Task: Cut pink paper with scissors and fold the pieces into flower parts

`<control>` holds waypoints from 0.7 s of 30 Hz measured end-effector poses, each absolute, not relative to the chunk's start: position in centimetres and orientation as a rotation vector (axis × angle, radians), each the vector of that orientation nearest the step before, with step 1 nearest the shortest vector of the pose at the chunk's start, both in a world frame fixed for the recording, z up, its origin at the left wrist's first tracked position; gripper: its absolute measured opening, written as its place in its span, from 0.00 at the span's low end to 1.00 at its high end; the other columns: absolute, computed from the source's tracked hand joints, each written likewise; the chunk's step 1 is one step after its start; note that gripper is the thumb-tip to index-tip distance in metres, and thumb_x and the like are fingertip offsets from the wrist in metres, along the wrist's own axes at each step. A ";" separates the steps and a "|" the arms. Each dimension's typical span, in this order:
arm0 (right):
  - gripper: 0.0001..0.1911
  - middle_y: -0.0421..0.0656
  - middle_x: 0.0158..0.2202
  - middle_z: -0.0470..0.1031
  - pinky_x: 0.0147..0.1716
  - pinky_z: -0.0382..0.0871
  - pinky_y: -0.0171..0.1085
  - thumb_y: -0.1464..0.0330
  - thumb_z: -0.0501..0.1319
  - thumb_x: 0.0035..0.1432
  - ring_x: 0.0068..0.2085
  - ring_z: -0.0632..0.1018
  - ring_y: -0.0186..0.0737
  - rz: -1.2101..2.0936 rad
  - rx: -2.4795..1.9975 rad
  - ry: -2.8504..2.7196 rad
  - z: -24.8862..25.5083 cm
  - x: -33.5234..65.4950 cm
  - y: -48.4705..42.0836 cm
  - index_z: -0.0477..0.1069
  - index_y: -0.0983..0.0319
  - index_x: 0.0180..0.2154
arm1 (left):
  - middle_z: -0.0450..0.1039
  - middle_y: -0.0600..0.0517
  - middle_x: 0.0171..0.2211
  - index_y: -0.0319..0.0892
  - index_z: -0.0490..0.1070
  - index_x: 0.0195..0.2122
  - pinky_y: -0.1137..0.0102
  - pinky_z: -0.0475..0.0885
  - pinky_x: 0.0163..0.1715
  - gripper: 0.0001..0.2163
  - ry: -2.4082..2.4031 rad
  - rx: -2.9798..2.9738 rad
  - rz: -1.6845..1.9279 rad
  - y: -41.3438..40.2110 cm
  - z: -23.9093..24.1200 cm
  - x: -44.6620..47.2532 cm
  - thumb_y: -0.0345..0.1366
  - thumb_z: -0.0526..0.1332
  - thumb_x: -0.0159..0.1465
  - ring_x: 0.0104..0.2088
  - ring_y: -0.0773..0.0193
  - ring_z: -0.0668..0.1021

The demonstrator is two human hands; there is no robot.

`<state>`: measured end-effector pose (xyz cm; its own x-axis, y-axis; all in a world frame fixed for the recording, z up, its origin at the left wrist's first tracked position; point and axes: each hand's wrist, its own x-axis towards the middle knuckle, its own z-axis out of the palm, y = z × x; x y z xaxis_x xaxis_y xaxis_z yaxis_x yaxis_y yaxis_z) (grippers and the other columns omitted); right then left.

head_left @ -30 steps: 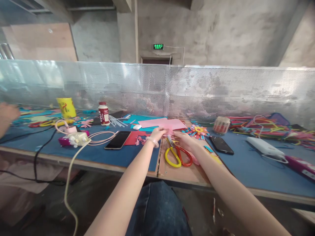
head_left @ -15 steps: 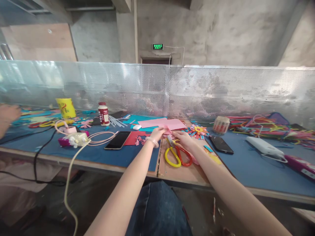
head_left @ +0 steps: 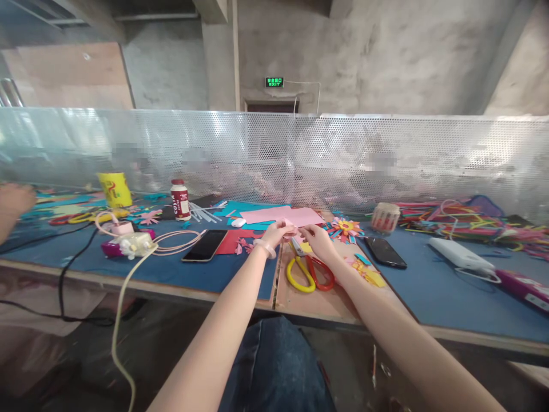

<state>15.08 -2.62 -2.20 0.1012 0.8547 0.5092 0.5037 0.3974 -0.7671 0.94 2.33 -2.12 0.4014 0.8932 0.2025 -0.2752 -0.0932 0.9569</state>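
Note:
My left hand point(head_left: 277, 233), with a pale bracelet at the wrist, is closed in a pinch on a small piece of pink paper point(head_left: 292, 227), mostly hidden by the fingers. Close beside it, the fingertips of my right hand point(head_left: 318, 239) are drawn together; what they hold is too small to make out. Below the hands lie scissors point(head_left: 302, 274) with one yellow and one red handle, blades pointing away under my right hand. Pink paper sheets point(head_left: 305, 216) lie just behind my fingers, over blue sheets. A layered paper flower point(head_left: 344, 227) rests to the right.
Phones lie left point(head_left: 205, 246) and right point(head_left: 386, 253). A bottle point(head_left: 180, 200), a yellow cup point(head_left: 115, 189), a charging plug with cables point(head_left: 136, 242), a clear jar point(head_left: 385, 218) and colourful strips point(head_left: 454, 223) stand or lie about. A perforated metal screen point(head_left: 274, 154) backs the table. Another person's hand point(head_left: 16, 200) is far left.
The pink paper raised between my fingertips shows less now. A pink piece under my right forearm is no longer visible there. My right hand has turned slightly, its fingers more bent.

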 end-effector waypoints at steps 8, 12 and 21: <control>0.10 0.43 0.25 0.74 0.28 0.64 0.33 0.66 0.55 0.54 0.28 0.73 0.36 0.313 -1.227 -1.644 -2.5 15.4 -2.4 0.70 0.65 0.29 | 0.74 0.47 0.32 0.37 0.70 0.30 0.73 0.66 0.29 0.12 0.604 1.306 1.114 2.6 -2.3 0.8 0.37 0.66 0.47 0.30 0.66 0.75; 0.11 0.43 0.25 0.73 0.29 0.63 0.34 0.64 0.55 0.53 0.27 0.72 0.36 0.268 -1.226 -1.639 -2.7 15.5 -2.2 0.70 0.64 0.28 | 0.74 0.48 0.32 0.38 0.70 0.31 0.72 0.66 0.29 0.11 0.599 1.307 1.112 2.6 -2.3 0.8 0.38 0.65 0.49 0.30 0.66 0.76; 0.12 0.43 0.26 0.73 0.29 0.63 0.34 0.63 0.55 0.51 0.28 0.71 0.36 0.343 -1.178 -1.652 -2.6 15.4 -2.3 0.70 0.65 0.28 | 0.73 0.49 0.30 0.39 0.71 0.30 0.72 0.65 0.29 0.11 0.607 1.339 1.080 2.5 -2.3 0.7 0.38 0.65 0.48 0.29 0.66 0.75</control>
<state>15.45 -2.27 -2.60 0.0132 0.8217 0.5698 0.5272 0.4785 -0.7022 0.73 2.48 -2.25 0.4234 0.8785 0.2212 -0.2676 -0.1120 0.9570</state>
